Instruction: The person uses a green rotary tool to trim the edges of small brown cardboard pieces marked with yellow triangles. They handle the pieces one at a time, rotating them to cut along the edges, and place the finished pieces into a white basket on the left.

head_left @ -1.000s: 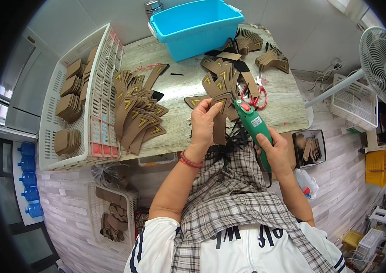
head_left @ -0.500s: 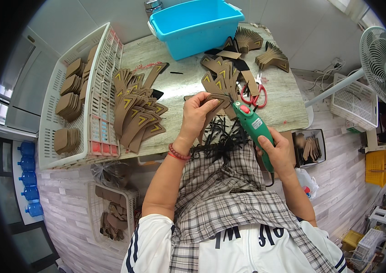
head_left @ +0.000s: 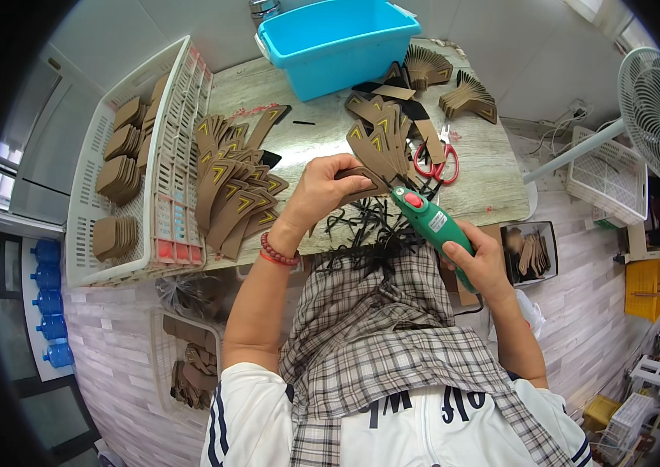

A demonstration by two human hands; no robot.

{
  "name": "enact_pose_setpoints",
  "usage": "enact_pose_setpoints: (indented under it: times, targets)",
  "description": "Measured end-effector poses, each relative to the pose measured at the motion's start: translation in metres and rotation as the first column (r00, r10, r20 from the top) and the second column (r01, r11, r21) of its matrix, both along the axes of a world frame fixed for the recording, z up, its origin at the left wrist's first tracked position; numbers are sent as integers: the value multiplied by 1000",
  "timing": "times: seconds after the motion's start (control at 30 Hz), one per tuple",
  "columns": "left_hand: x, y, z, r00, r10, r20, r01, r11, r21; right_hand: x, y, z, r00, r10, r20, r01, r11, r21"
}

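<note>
Hands at work: the left hand [head_left: 321,191] pinches a brown piece [head_left: 364,187] between thumb and fingers, while the right hand [head_left: 479,261] wraps around a green handheld tool [head_left: 433,222]. The piece is held above the near edge of the worktop [head_left: 493,183], over a tangle of black strips [head_left: 373,233]; the tool's tip points at its right end, though contact cannot be told. Good handling here likely calls for a firm pinch set back from the tip, the edge turned squarely toward it, and light, even pressure so the piece does not flex. Fingertips are best clear of the tool's line. Stacked brown pieces [head_left: 236,194] lie to the left; red-handled scissors [head_left: 451,165] rest beyond the tool.
</note>
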State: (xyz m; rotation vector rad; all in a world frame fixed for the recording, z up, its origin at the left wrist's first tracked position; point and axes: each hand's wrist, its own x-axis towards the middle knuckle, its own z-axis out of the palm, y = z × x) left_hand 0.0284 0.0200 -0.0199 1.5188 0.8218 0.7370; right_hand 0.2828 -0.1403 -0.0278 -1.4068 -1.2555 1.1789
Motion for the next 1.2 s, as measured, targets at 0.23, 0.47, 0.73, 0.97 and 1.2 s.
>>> enact_pose_setpoints:
  times: [0.23,0.47,0.73,0.97,1.2]
  targets:
    - [-2,-1,8,996,-57,-66,55,998,-35,0,1,0,996,21,86,-24,999,27]
    - [-2,2,-9,991,-121,-50,110,975,-192,-7,8,0,997,32,74,-31,999,-8]
    - [-73,18,40,972,171,-159,-187,978,-96,-13,14,-5,997,-70,25,72,996,-57]
    - [-109,69,4,639,762,-105,-272,352,895,-6,2,-7,990,-144,-9,143,987,-69]
    - [61,94,-121,468,627,-623,-273,773,573,-6,0,-15,982,-184,-36,181,980,-85]
